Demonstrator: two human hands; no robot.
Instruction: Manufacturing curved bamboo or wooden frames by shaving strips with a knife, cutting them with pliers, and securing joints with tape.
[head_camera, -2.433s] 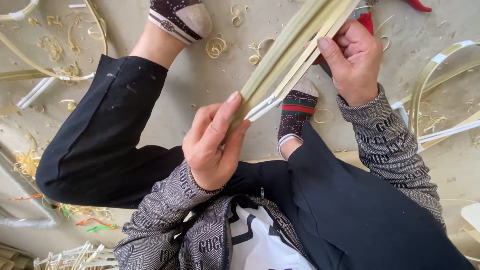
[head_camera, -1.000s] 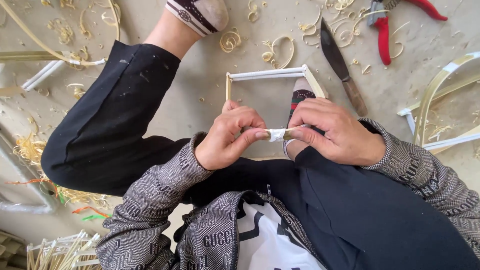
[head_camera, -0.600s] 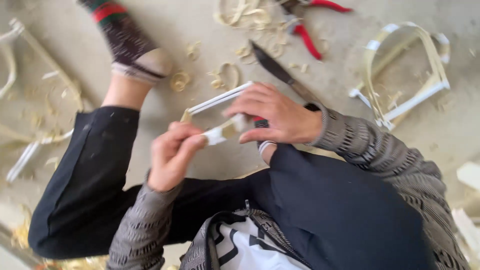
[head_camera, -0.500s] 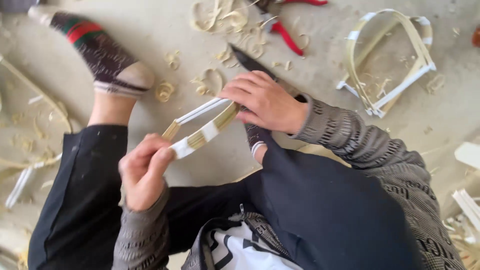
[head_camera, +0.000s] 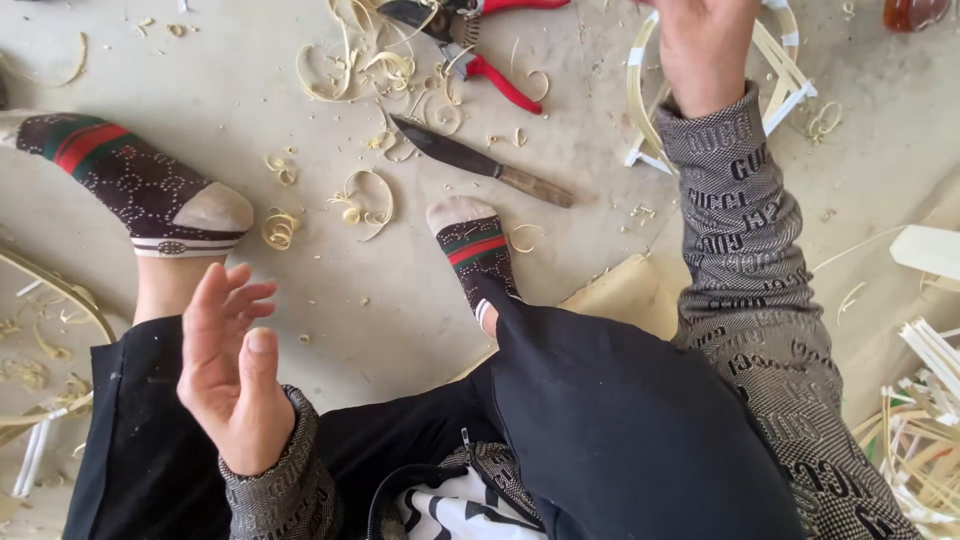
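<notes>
right hand (head_camera: 706, 45), upper right of frame, reaches onto the pale bent-bamboo strip frame bound with white tape (head_camera: 790, 75); its fingers are cut off, grip untellable. left hand (head_camera: 235, 365), lower left, open and empty. frame looks light, springy, fragile: best gripped at taped joints.

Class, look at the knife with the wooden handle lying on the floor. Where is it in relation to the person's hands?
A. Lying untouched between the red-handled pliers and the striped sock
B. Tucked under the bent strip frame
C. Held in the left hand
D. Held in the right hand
A: the knife lies free on the floor, below the red-handled pliers and above the striped sock; the left hand is empty, and the right hand reaches the bent strip frame.
</notes>
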